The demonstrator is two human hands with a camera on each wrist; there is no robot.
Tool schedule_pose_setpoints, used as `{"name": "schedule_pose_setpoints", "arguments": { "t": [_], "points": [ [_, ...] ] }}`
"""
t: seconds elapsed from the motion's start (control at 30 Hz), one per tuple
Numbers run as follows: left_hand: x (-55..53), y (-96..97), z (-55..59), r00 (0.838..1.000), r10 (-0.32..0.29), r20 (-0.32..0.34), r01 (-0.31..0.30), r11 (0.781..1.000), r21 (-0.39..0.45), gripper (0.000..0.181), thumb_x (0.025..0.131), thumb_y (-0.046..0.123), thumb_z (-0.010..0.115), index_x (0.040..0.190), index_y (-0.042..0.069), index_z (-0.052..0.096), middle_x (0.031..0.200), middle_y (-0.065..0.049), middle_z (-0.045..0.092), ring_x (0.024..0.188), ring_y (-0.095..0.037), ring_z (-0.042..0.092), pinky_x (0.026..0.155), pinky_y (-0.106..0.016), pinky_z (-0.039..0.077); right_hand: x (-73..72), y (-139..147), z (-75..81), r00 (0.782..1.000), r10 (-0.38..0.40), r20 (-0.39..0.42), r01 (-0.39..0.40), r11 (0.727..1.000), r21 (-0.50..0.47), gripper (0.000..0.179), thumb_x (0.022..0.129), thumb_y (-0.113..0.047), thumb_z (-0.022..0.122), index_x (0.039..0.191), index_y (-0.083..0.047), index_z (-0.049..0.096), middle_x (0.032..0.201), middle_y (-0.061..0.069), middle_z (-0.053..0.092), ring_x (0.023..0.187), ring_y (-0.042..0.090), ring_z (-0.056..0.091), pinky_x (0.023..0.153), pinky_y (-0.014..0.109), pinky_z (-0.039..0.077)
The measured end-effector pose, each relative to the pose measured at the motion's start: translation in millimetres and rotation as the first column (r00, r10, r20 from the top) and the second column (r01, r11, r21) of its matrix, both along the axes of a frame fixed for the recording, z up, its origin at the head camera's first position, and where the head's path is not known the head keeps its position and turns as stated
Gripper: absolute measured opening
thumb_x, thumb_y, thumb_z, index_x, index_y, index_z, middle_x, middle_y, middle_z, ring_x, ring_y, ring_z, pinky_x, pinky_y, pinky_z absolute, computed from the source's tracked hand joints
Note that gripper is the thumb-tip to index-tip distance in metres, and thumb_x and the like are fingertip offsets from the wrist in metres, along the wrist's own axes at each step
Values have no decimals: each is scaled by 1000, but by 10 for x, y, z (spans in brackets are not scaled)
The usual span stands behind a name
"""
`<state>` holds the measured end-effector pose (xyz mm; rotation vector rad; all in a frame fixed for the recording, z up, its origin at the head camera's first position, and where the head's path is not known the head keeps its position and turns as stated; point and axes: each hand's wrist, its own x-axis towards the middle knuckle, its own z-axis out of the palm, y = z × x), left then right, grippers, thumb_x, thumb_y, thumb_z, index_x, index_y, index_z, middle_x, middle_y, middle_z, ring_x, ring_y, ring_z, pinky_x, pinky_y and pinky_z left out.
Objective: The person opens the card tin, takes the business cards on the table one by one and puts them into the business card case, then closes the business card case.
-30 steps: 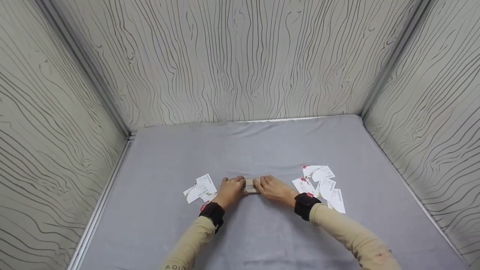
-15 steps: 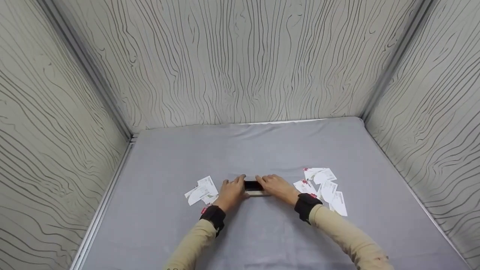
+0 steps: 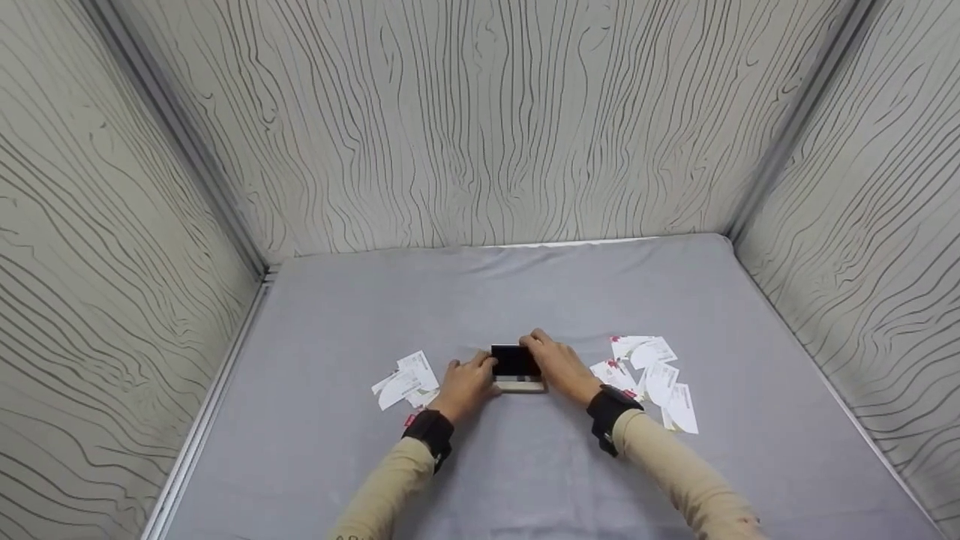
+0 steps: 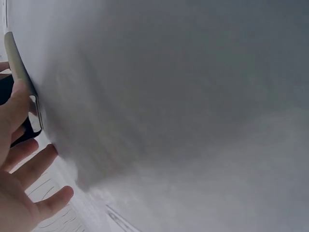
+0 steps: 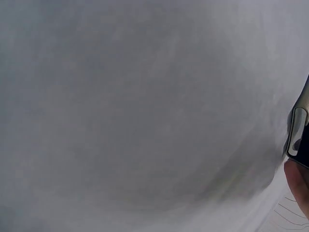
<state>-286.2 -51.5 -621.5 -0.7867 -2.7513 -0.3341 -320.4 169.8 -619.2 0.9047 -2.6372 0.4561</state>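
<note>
Black-and-beige rectangular case (image 3: 516,361), seen against grey cloth (image 3: 517,465) between clusters of white printed cards (image 3: 660,384), pinched at nine o'clock by the left hand (image 3: 465,386), gripped at three o'clock by the right hand (image 3: 564,371).

Nothing readable: white cards (image 3: 661,384) too finely printed, lettering (image 3: 351,537) on left sleeve (image 3: 388,481) cut off

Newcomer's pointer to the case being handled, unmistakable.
Start at the grey cloth-covered table. Look between the left card group and the right card group for a small, boxy case. Unlike the flat, white printed cards around it, it shows a black face above a tan front edge.
</note>
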Motion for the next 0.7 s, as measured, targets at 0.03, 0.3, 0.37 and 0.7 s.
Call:
{"name": "schedule_pose_setpoints", "arguments": {
  "t": [0.03,0.3,0.37,0.7],
  "points": [
    [-1,2,0,1000,-2,-6,2,1000,-7,48,80,34,80,116,5,66,115,-8,63,93,-25,69,82,-48,50,-2,-2,-7,1000,-8,-8,8,1000,-5,34,87,10,61,116,-7,62,104,5,57,76,22,63,63,35,56],
    [-4,10,36,998,-17,-58,15,999,-43,49,77,35,82,113,4,70,115,-7,65,94,-23,69,85,-48,51,41,-34,-88,997,-78,-21,79,995,57,34,99,-13,60,131,-3,58,122,15,57,100,34,62,79,47,54],
    [-2,8,38,997,-19,-75,14,998,-61,48,78,36,82,112,4,70,117,-7,66,95,-23,69,84,-47,51,63,-44,-104,996,-89,7,88,993,79,40,100,-17,58,136,0,55,132,20,55,109,38,59,84,51,51],
    [-16,13,4,996,-25,-88,16,994,-106,49,82,37,77,119,5,69,119,-7,69,95,-24,70,81,-47,51,99,-54,-83,986,-109,126,81,974,210,43,105,-23,46,138,3,53,145,22,48,129,42,47,101,54,40]
  ]
}}
